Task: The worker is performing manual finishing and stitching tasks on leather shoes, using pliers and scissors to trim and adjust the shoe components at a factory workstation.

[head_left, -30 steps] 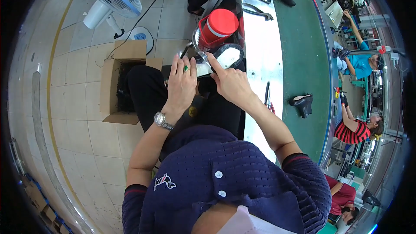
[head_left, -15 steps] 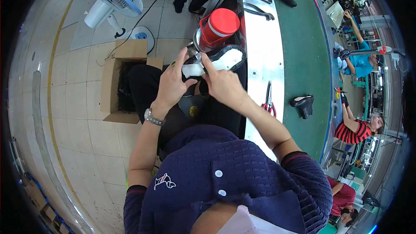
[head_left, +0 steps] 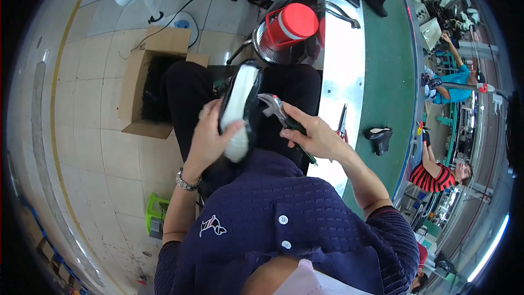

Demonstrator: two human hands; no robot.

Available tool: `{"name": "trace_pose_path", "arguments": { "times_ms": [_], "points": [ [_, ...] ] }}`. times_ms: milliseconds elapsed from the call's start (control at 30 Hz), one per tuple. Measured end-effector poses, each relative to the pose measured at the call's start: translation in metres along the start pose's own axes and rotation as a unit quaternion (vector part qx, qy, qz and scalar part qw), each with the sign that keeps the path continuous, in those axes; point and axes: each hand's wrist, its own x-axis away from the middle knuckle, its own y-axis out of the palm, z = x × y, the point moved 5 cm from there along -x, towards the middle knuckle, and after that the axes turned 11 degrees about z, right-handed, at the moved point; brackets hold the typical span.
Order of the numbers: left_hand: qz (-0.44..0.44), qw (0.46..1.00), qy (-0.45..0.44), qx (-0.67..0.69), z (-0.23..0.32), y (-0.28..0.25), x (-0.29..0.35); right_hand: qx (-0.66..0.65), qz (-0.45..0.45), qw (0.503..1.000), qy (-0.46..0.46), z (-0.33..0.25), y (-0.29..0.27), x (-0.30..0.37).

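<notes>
Curling left hand around black shoe, white underside up, right hand clenched on pincers

Bright overall; glare whitens the metal bench strip; outlines bow toward dark corners.

The shoe has a pale, matt underside and a dark upper with a faint sheen along its edge. Bright, smooth metal makes up the head of the hand tool. The table is polished sheet metal – glossy enough to throw back white glare – beside a smooth green belt with a duller finish. Shiny red plastic covers the jug; the box is plain matt cardboard. The shirt is ribbed, textured cloth with smooth white buttons, and the trousers are dull black fabric.
</notes>
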Motion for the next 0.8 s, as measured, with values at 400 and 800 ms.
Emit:
{"name": "trace_pose_path", "arguments": {
  "times_ms": [400,800],
  "points": [
    [0.09,0.99,-0.084,0.071,0.002,-0.013,0.019,0.264,-0.165,0.945,-0.104,-0.069,0.028,-0.028],
    [-0.129,0.753,-0.328,0.556,-0.004,0.022,0.003,0.256,-0.09,0.944,-0.189,-0.023,0.035,-0.023]
  ]
}}
